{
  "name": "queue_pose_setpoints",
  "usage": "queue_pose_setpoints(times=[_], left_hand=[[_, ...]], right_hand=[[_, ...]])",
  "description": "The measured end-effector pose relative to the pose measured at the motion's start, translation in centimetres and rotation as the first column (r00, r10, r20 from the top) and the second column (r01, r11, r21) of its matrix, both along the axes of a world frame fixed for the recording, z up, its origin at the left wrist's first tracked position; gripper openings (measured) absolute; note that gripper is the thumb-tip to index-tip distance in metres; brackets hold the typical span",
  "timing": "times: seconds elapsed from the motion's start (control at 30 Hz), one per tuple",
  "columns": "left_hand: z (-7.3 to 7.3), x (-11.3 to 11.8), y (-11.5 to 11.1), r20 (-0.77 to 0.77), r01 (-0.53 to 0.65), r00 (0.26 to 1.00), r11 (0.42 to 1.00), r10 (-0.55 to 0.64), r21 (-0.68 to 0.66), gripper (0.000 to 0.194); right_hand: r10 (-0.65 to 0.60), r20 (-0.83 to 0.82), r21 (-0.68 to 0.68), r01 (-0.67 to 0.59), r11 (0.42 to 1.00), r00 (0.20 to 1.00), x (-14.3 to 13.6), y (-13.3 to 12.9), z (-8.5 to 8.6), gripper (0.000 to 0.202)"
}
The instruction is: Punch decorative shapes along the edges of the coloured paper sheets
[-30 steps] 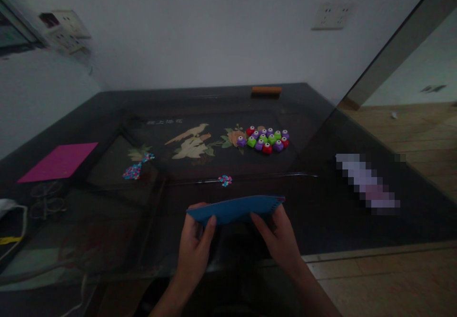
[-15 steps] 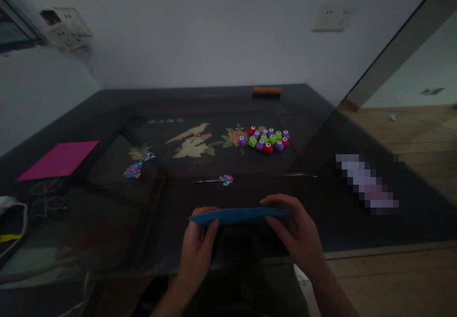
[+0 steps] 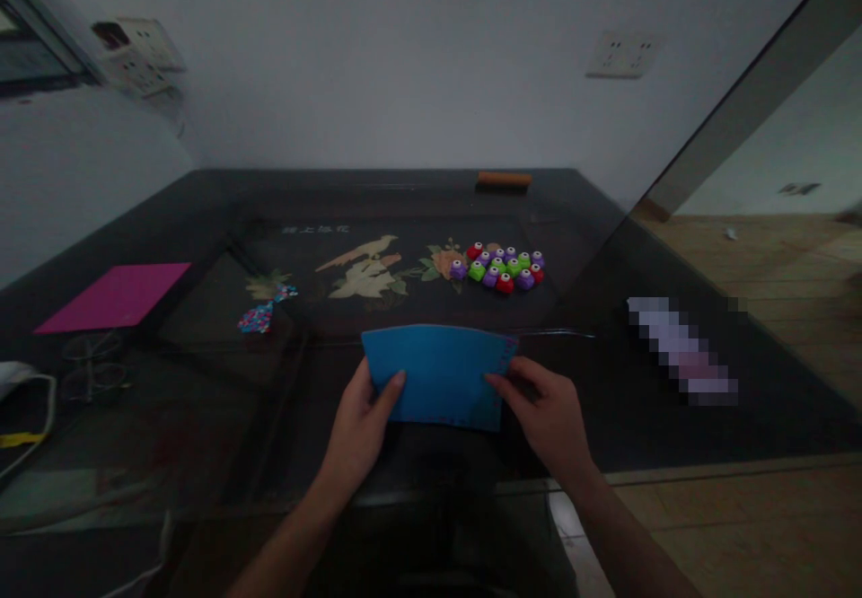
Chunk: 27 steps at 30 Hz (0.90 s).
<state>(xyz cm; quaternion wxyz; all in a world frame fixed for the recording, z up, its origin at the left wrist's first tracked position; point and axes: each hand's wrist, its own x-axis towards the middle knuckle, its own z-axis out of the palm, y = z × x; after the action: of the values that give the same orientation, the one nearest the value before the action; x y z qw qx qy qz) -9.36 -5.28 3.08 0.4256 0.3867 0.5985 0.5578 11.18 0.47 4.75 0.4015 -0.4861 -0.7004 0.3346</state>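
A blue foam-like sheet [image 3: 441,378] is held up near the front of the dark table, its broad face toward me and slightly bowed. My left hand [image 3: 360,414] grips its left edge, thumb in front and fingers behind. At the right edge, my right hand [image 3: 542,400] pinches it between thumb and fingers. Small dark marks run along the sheet's right and bottom edges. Beyond it lies a cluster of red, green and purple eyeball-topped pieces [image 3: 505,268]. Small pink, blue and white bits [image 3: 258,317] form a pile to the left.
A pink sheet [image 3: 118,297] lies on the table's left side, with eyeglasses [image 3: 92,369] and a white cable [image 3: 50,409] nearby. An orange-brown bar [image 3: 505,180] sits at the back. A pixelated object [image 3: 683,351] lies at right. The wall [image 3: 391,59] bounds the far edge.
The blue sheet has tilted from nearly edge-on to showing its broad face. It now covers the spot where a small pile of bits lay in front. Both hands keep their hold.
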Motion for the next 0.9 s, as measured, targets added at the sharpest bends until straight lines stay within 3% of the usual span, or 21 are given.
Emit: queue_pose_setpoints(times=[0.13, 0.23, 0.3, 0.37, 0.43, 0.6, 0.9], left_hand=[[2.5, -3.8, 3.4, 0.05, 0.166, 0.985, 0.985, -0.164, -0.04, 0.051], [4.2, -7.4, 6.6, -0.115, 0.16, 0.981, 0.987, -0.156, 0.03, 0.062], [4.8, -9.7, 8.5, -0.319, 0.176, 0.937, 0.981, -0.142, 0.081, 0.069], [4.7, -11.6, 9.9, -0.512, 0.234, 0.842, 0.97, -0.169, 0.065, 0.054], [4.2, -12.9, 10.6, -0.581, 0.28, 0.788, 0.959, -0.204, 0.042, 0.04], [2.7, -13.9, 10.3, -0.594, 0.289, 0.763, 0.957, -0.254, -0.038, 0.034], [2.3, -13.8, 10.4, -0.556, 0.272, 0.788, 0.96, -0.265, -0.071, 0.034]], right_hand=[[0.097, -0.146, -0.122, -0.115, 0.986, 0.984, -2.6, 3.8, 1.1, 0.015], [0.165, -0.193, -0.209, -0.205, 0.956, 0.967, -4.9, 6.7, 0.8, 0.017], [0.2, -0.24, -0.279, -0.265, 0.923, 0.95, -6.4, 7.9, 0.3, 0.016], [0.2, -0.262, -0.319, -0.28, 0.906, 0.944, -7.6, 8.4, -0.1, 0.015], [0.179, -0.266, -0.346, -0.267, 0.9, 0.947, -8.4, 8.4, -0.5, 0.015], [0.155, -0.267, -0.369, -0.25, 0.895, 0.951, -8.9, 7.5, -1.4, 0.019], [0.148, -0.278, -0.381, -0.25, 0.89, 0.949, -8.9, 7.2, -1.9, 0.025]])
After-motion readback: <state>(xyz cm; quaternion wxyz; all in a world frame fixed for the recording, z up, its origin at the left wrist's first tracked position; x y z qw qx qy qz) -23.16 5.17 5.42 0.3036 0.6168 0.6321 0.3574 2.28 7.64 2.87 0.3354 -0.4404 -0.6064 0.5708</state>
